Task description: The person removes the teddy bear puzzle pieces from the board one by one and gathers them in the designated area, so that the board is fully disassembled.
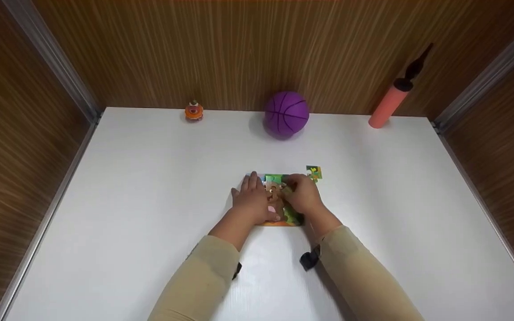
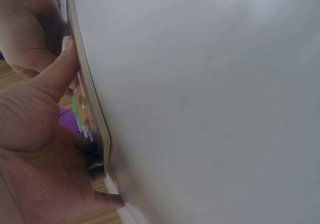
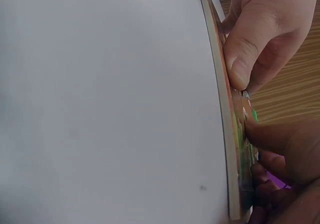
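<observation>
A flat jigsaw puzzle (image 1: 273, 196) with a brown cartoon animal on green lies on the white table. My left hand (image 1: 251, 203) rests over its left part, fingers spread toward the far edge and thumb on the near part. In the left wrist view, that thumb (image 2: 62, 68) presses at the puzzle's near side. My right hand (image 1: 304, 194) is at the puzzle's upper right, pinching a puzzle piece (image 1: 286, 187) between thumb and fingers, mostly hidden by them. Just beyond the right hand lies a loose puzzle piece (image 1: 314, 171), green with a yellow shape.
At the table's back edge sit a small orange toy (image 1: 193, 111), a purple ball (image 1: 286, 113) with black basketball lines, and a coral hand pump (image 1: 388, 107) leaning on the wood-grain back panel (image 1: 185, 53). Wood-grain side panels stand left and right of the white table (image 1: 150, 187).
</observation>
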The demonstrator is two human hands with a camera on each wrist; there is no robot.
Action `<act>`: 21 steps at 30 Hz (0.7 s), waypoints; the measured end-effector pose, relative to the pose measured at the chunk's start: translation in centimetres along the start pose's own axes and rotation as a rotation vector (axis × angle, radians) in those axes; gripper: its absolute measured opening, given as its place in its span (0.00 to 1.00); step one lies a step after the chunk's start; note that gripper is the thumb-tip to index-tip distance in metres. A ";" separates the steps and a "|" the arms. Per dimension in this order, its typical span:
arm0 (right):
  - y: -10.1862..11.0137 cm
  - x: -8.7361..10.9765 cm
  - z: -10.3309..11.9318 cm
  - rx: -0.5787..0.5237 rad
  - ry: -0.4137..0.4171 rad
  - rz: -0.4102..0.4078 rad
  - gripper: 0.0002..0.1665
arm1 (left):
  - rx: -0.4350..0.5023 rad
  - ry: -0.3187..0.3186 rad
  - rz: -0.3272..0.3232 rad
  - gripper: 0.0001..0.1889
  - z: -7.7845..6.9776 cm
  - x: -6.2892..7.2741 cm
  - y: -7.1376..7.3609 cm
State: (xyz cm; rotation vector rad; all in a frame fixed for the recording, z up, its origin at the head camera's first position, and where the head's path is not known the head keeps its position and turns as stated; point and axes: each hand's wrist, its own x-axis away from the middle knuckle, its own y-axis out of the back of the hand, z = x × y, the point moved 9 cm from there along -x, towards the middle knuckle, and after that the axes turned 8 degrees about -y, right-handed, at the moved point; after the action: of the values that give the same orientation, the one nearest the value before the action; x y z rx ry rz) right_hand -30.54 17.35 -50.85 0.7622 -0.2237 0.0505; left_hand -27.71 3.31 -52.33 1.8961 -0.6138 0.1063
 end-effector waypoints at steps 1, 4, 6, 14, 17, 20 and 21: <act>0.1 -0.1 0.0 -0.004 -0.002 -0.007 0.20 | -0.002 0.000 -0.005 0.67 0.0 0.1 0.1; 0.4 -0.3 0.0 -0.020 -0.005 -0.026 0.17 | -0.011 0.003 -0.021 0.68 -0.2 0.4 0.6; 0.5 -0.4 0.1 -0.032 -0.008 -0.038 0.15 | -0.020 -0.001 -0.033 0.68 -0.3 0.6 0.9; 0.4 -0.9 0.2 -0.031 -0.058 -0.055 0.11 | -0.019 -0.014 -0.048 0.68 -0.1 0.5 1.1; 0.4 -1.0 0.5 -0.031 -0.026 -0.059 0.11 | -0.012 -0.013 -0.049 0.67 0.1 0.4 1.1; 0.7 -1.0 0.9 -0.033 0.033 -0.089 0.11 | 0.005 -0.020 -0.052 0.66 0.2 0.4 1.2; 0.8 -1.0 1.0 -0.036 0.050 -0.103 0.11 | 0.009 -0.026 -0.052 0.65 0.1 0.4 1.2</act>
State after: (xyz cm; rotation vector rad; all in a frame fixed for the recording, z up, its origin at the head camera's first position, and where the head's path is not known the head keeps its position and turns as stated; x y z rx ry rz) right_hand -31.77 17.30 -49.83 0.7347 -0.1378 -0.0319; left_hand -27.96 2.73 -51.28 1.9235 -0.5818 0.0511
